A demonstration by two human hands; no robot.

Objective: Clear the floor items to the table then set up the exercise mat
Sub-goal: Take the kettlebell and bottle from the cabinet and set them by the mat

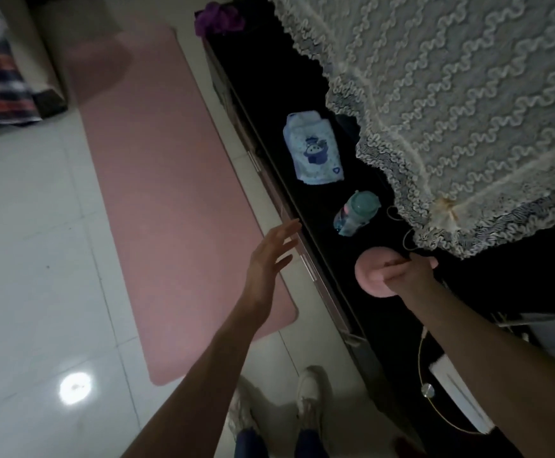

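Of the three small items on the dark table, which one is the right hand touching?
The round pink item, nearest the person. The right hand rests on it, while the blue-and-white pouch and the teal-lidded bottle lie farther along, untouched.

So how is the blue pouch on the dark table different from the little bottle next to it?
The blue pouch lies flat, and the bottle lies tipped on its side. The pouch is soft, broad and printed with a cartoon figure; the bottle is smaller, rounded and see-through, with a teal cap. The pouch lies farther from the right hand than the bottle. Both rest on the dark table, untouched.
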